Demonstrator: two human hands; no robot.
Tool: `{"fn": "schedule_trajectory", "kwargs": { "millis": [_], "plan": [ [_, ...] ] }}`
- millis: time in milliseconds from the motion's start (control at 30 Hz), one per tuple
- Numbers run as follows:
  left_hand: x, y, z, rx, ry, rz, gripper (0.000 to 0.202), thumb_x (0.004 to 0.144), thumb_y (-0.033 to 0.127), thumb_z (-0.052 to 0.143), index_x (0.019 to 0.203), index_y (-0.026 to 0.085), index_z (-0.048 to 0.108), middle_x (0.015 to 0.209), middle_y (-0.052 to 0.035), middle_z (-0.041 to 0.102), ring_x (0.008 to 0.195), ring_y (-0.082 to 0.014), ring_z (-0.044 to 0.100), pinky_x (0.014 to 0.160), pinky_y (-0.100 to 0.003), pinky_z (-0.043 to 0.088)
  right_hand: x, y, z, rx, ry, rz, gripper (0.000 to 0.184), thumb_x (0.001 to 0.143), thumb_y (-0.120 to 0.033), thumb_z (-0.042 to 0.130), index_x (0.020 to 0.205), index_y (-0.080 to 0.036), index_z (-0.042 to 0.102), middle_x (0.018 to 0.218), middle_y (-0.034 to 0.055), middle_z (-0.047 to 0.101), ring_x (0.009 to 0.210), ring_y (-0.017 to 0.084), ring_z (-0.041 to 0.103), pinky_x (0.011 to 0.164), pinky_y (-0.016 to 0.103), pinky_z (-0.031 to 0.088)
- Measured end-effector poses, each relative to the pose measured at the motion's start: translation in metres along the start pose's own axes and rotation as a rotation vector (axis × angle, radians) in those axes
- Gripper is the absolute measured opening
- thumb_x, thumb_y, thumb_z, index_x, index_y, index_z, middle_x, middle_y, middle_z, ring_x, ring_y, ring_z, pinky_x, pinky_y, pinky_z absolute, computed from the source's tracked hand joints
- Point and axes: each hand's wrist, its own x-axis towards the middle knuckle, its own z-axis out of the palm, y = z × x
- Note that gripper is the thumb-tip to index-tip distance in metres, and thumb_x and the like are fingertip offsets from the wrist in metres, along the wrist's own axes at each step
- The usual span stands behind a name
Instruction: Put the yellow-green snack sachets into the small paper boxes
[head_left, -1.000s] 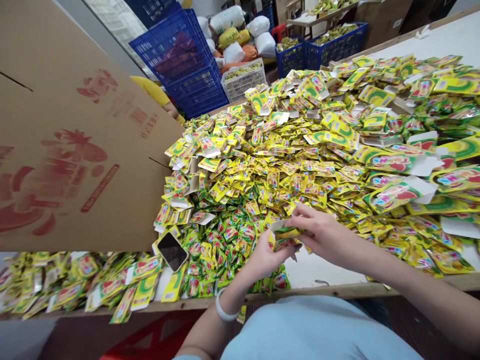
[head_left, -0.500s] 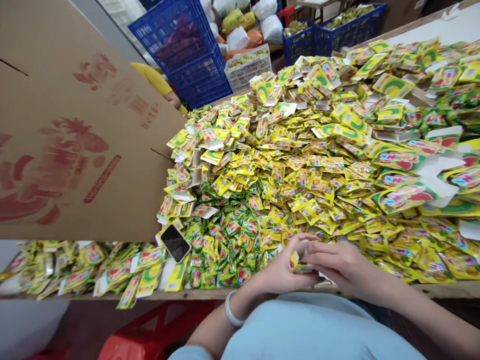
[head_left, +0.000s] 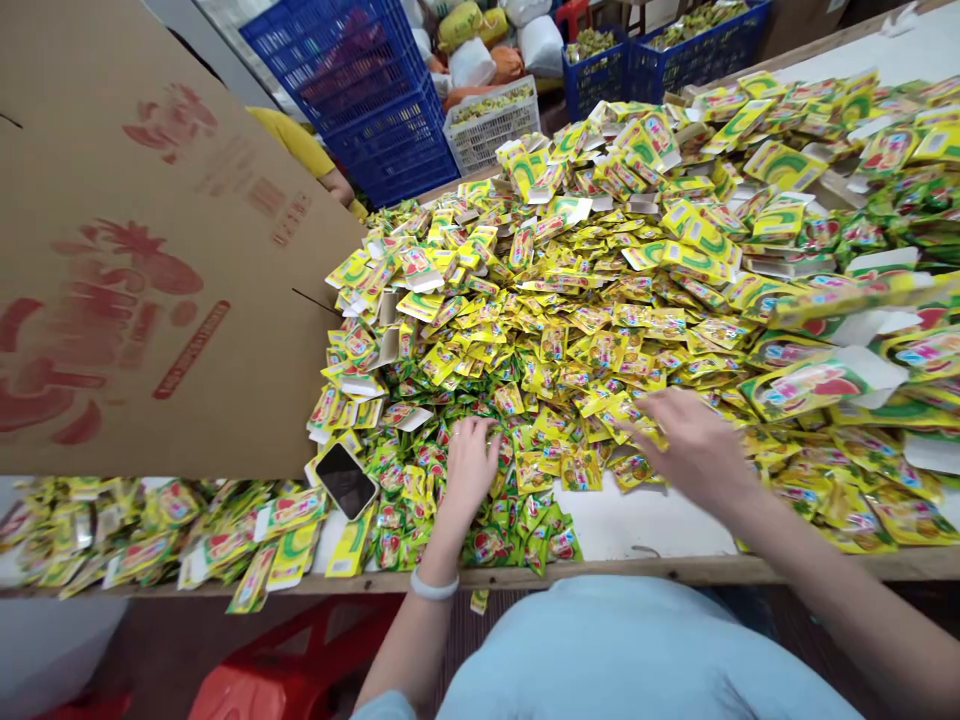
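My left hand [head_left: 472,462] reaches into a heap of small green candy packets [head_left: 491,545]. Its fingers point down, slightly apart, and the tips are partly hidden among the packets; a pale band circles the wrist. Over the yellow candy packets [head_left: 600,350] is my right hand [head_left: 694,452], fingers stretched out and apart, somewhat blurred. Its fingertips are close to or touching a few yellow packets, and I see nothing clearly held in it. At the right, a yellow carton [head_left: 862,300] appears smeared by motion above other open-ended cartons [head_left: 817,388].
A large brown cardboard box [head_left: 247,330] stands at the left. A phone [head_left: 346,482] lies beside the green packets. Stacked blue crates [head_left: 390,130] rise behind the table, with a person's yellow sleeve [head_left: 296,140] nearby. A red stool [head_left: 255,680] is below the wooden table edge [head_left: 645,572].
My hands were together around a small carton near the table edge. They have parted: the left went to the green packets, the right to the yellow ones. The carton is out of both hands.
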Motion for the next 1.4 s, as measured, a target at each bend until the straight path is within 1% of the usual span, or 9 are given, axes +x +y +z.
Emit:
{"fn": "schedule_trajectory", "kwargs": {
  "millis": [100,200,400,500,600,967,1067,1233,1400],
  "plan": [
    [0.008,0.003,0.009,0.046,-0.078,0.042,0.023,0.09,0.035,0.062,0.106,0.018,0.063,0.107,-0.0112,0.061,0.106,-0.0302,0.055,0.092,-0.046,0.046,0.02,-0.042,0.073,-0.288,-0.202,-0.066,0.021,0.086,-0.035,0.071,0.095,-0.017,0.066,0.099,0.0183,0.065,0.096,0.035,0.056,0.079,0.043,0.046],
    [0.01,0.003,0.023,0.061,-0.15,0.027,0.022,0.088,0.036,0.066,0.099,0.018,0.061,0.109,-0.0111,0.06,0.108,-0.0304,0.052,0.093,-0.047,0.043,0.023,-0.065,0.106,-0.302,-0.238,-0.076,0.013,0.082,-0.024,0.073,0.087,-0.015,0.065,0.096,0.0193,0.066,0.095,0.036,0.057,0.079,0.046,0.046],
    [0.002,-0.003,0.021,-0.326,-0.067,-0.051,0.013,0.088,0.027,0.062,0.098,0.02,0.056,0.114,-0.011,0.064,0.115,-0.0286,0.057,0.098,-0.044,0.041,0.008,-0.042,0.075,-0.118,-0.204,-0.016,0.004,0.091,-0.018,0.059,0.088,-0.02,0.061,0.083,0.0055,0.07,0.078,0.021,0.065,0.07,0.032,0.051],
    [-0.001,0.011,0.005,-0.656,-0.044,-0.173,0.026,0.09,0.031,0.058,0.114,0.02,0.053,0.086,-0.0041,0.067,0.085,-0.022,0.068,0.078,-0.032,0.049,0.014,-0.038,0.06,0.25,-0.159,0.041,0.01,0.095,-0.028,0.058,0.099,-0.02,0.063,0.09,0.005,0.073,0.079,0.019,0.069,0.07,0.029,0.053],
    [-0.004,0.03,-0.008,-0.816,-0.205,-0.196,0.037,0.087,0.037,0.06,0.118,0.018,0.057,0.061,0.0035,0.058,0.059,-0.0173,0.06,0.06,-0.026,0.045,0.03,-0.051,0.049,0.51,-0.235,-0.017,0.015,0.094,-0.03,0.06,0.103,-0.021,0.067,0.093,0.0055,0.074,0.082,0.019,0.069,0.075,0.03,0.052],
    [-0.013,0.059,-0.02,-0.995,-0.347,-0.103,0.047,0.09,0.06,0.056,0.106,0.017,0.067,0.082,-0.0046,0.067,0.074,-0.0186,0.061,0.073,-0.031,0.053,0.049,-0.072,0.036,0.487,-0.272,-0.034,0.014,0.094,-0.024,0.054,0.091,-0.019,0.067,0.082,0.0048,0.073,0.073,0.017,0.066,0.068,0.028,0.05],
    [-0.01,0.065,-0.017,-1.007,-0.34,-0.086,0.043,0.091,0.056,0.056,0.104,0.016,0.065,0.095,-0.0071,0.069,0.085,-0.02,0.062,0.082,-0.032,0.051,0.045,-0.067,0.032,0.47,-0.333,0.012,0.018,0.093,-0.031,0.057,0.104,-0.02,0.065,0.087,0.0063,0.072,0.076,0.019,0.067,0.069,0.031,0.054],
    [-0.015,0.068,-0.009,-0.816,-0.196,-0.054,0.037,0.099,0.048,0.044,0.111,0.016,0.057,0.08,-0.0041,0.062,0.072,-0.0187,0.059,0.072,-0.031,0.049,0.037,-0.055,0.048,0.653,-0.288,0.117,0.064,0.079,-0.044,0.075,0.135,-0.023,0.053,0.132,0.0139,0.062,0.123,0.03,0.059,0.097,0.046,0.053],
    [-0.019,0.075,0.001,-0.405,-0.004,0.17,0.029,0.104,0.032,0.031,0.123,0.016,0.046,0.093,-0.0096,0.065,0.074,-0.0207,0.063,0.068,-0.033,0.048,0.03,-0.057,0.065,1.102,-0.388,0.317,0.051,0.083,-0.051,0.071,0.125,-0.023,0.061,0.114,0.0089,0.073,0.105,0.022,0.07,0.093,0.039,0.057]
  ]
}}
